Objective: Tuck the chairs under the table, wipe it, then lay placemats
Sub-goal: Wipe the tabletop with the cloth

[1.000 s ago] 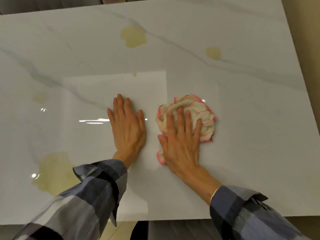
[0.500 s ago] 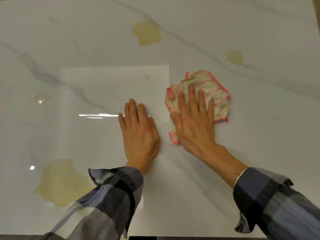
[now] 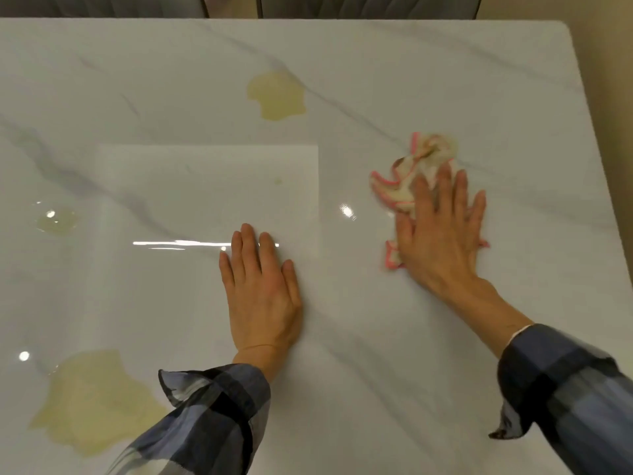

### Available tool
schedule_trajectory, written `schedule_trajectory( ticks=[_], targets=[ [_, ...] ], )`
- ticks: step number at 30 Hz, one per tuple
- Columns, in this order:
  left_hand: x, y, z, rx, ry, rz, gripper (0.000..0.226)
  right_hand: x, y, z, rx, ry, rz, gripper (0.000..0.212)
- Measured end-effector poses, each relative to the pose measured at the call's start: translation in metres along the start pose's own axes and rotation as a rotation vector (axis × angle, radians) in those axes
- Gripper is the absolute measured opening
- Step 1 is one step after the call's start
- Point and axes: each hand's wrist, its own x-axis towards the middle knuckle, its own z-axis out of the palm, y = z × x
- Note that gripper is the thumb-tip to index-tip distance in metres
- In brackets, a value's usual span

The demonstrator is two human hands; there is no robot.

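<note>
A white marble table (image 3: 445,337) fills the view. My right hand (image 3: 442,231) lies flat with straight fingers on a crumpled cream cloth with pink edging (image 3: 411,173), pressing it to the tabletop right of centre. My left hand (image 3: 262,293) rests flat and open on the table near the middle. Yellowish spills lie on the top: one at the back centre (image 3: 275,94), a large one at the front left (image 3: 92,402), a small clear puddle at the left (image 3: 56,219).
Two grey chair backs (image 3: 370,5) show just beyond the table's far edge. The table's right edge and rounded far corner (image 3: 565,29) border a beige floor.
My right hand has slid the cloth away and to the right, over the small yellow spot that lay there. The left hand has stayed flat in place.
</note>
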Motion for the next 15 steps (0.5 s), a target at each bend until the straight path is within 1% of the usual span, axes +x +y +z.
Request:
schedule_trajectory(
  ticks=[2, 4, 7, 9, 11, 13, 15],
  targets=[
    [0.001, 0.000, -0.001, -0.008, -0.001, -0.008, 0.054, 0.013, 0.024, -0.003, -0.001, -0.022, 0.074, 0.068],
    [0.000, 0.001, 0.000, 0.000, -0.003, -0.011, 0.056, 0.010, 0.035, -0.002, 0.041, 0.003, 0.125, 0.069],
    [0.000, 0.001, 0.001, 0.007, 0.017, -0.001, 0.057, 0.012, 0.032, 0.005, 0.138, 0.075, 0.285, 0.071],
    [0.001, 0.000, 0.002, 0.017, 0.026, 0.001, 0.057, 0.038, 0.027, 0.004, 0.204, 0.109, 0.433, 0.074],
    [0.001, -0.001, 0.003, 0.032, 0.019, -0.002, 0.057, 0.076, 0.019, 0.001, 0.246, 0.097, 0.540, 0.073],
    [0.000, -0.002, 0.003, 0.043, 0.016, -0.003, 0.057, 0.112, 0.006, 0.003, 0.249, 0.046, 0.536, 0.069],
    [0.000, -0.001, 0.003, 0.049, 0.019, 0.001, 0.056, 0.135, -0.017, 0.001, 0.236, 0.000, 0.411, 0.070]
  ],
)
